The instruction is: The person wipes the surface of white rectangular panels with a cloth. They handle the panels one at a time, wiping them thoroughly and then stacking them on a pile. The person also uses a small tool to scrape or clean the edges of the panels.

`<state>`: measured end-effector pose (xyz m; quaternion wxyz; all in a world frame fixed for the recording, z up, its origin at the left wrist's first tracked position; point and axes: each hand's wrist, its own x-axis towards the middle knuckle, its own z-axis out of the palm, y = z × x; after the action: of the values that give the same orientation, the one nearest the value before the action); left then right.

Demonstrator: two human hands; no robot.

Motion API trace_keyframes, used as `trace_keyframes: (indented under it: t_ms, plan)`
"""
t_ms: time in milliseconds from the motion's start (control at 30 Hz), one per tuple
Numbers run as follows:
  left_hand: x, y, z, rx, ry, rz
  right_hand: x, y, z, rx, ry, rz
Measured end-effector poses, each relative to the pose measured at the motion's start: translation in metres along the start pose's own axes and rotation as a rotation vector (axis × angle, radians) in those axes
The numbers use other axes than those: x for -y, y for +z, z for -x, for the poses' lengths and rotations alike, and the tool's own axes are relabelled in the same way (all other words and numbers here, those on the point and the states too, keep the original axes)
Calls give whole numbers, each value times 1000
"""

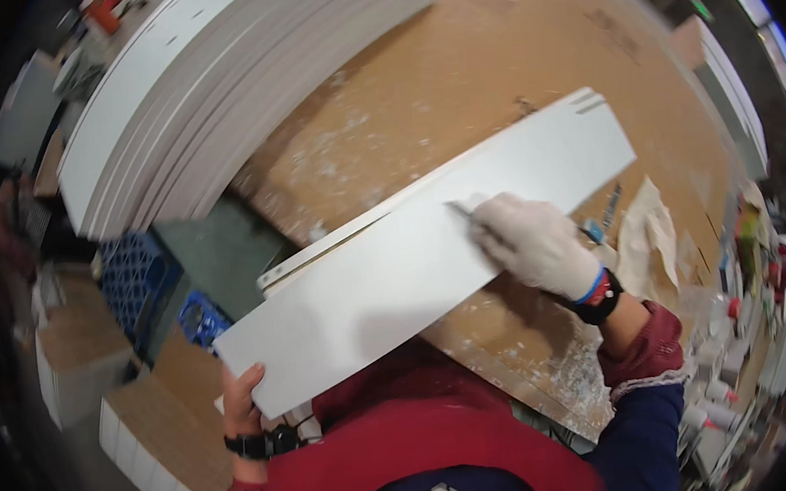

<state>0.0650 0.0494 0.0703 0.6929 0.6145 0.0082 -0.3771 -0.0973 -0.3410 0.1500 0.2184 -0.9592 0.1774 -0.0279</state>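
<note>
A long white panel lies slantwise in front of me, its far right end over the table and its near left end past the table's edge. My bare left hand grips that near left corner, thumb on top. Over the middle of the panel is my right hand in a white glove, closed around a thin dark blade-like tool. The tool's tip is at the panel's face; its handle is hidden in my fingers. Along the panel's far side shows the edge of another white piece, partly covered.
A tall stack of white panels stands at the far left of the brown, white-flecked worktable. Right of my glove lie a crumpled pale cloth and a small blue tool. Blue crates and stacked boards sit at left.
</note>
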Motion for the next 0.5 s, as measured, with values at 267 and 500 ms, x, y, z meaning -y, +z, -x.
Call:
trace_keyframes:
  t_ms: [267,500]
  plan:
    - [-5,16,-4,110,-60,72,-152,-42,-13,-355,429,265]
    - [5,34,-10,236,-34,350,-59,2,-27,-238,264,448]
